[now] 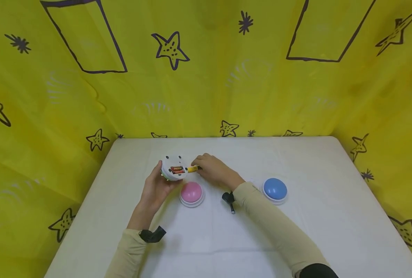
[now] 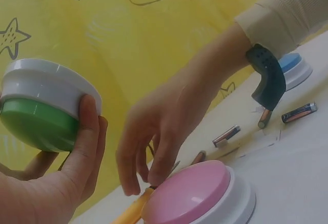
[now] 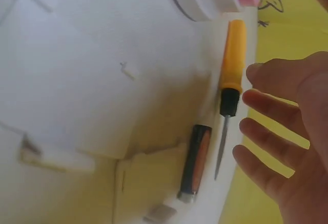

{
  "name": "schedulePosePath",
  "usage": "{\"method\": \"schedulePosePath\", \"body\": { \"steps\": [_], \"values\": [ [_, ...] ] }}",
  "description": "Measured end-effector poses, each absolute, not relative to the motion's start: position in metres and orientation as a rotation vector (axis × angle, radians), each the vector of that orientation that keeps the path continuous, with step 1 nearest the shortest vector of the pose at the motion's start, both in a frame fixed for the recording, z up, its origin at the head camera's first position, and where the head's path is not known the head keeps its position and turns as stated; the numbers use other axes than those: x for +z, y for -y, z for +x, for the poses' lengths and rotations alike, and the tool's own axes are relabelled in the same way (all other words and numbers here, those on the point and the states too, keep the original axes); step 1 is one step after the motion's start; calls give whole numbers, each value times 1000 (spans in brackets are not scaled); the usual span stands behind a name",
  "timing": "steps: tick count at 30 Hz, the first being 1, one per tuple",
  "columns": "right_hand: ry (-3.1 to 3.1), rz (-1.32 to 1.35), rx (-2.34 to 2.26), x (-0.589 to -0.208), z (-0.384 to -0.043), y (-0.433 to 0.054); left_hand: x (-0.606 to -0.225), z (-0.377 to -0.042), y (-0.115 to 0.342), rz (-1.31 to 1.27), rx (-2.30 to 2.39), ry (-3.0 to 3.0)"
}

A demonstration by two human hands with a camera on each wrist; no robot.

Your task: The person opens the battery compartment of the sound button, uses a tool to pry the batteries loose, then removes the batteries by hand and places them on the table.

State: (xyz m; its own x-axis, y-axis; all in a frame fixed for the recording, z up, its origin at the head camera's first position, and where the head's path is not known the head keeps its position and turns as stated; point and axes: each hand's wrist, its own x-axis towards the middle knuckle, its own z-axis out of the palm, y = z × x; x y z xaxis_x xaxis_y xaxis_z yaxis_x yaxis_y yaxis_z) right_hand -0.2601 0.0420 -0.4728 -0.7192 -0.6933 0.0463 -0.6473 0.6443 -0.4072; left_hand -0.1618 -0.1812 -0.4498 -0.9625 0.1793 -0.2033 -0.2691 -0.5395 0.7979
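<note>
My left hand [image 1: 157, 188] grips a round push button [image 2: 46, 80] with a white base and a green dome. Its underside faces up in the head view, showing two red-and-black batteries [image 1: 177, 170] set in it. In the right wrist view a screwdriver [image 3: 233, 55] with a yellow handle and black collar lies on the table. My right hand [image 1: 214, 169] hovers beside its handle, fingers spread, loosely bent and holding nothing. A pink push button [image 1: 191, 192] stands on the table just below the screwdriver in the head view.
A blue push button [image 1: 275, 189] stands to the right of my right forearm. Loose batteries [image 2: 300, 112] and small pale scraps [image 3: 130, 71] lie about the white table [image 1: 206, 231]. Yellow sheeting [image 1: 206, 88] with drawn stars rises behind and at both sides.
</note>
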Motion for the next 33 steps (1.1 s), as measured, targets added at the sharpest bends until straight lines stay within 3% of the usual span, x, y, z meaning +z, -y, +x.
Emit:
{"method": "schedulePosePath", "body": {
  "steps": [11,20,33],
  "values": [
    [-2759,-1275,-481,-487,-272,-15,-451,-161,183,-144,2571,-1312],
    [-2788,-1237,-509,-482,-271,-18,-454,-162,178,-126,2572,-1297],
    [-2827,-846,-1216,-447,-257,-54,-457,-165,172,-167,2550,-1359]
  ]
}}
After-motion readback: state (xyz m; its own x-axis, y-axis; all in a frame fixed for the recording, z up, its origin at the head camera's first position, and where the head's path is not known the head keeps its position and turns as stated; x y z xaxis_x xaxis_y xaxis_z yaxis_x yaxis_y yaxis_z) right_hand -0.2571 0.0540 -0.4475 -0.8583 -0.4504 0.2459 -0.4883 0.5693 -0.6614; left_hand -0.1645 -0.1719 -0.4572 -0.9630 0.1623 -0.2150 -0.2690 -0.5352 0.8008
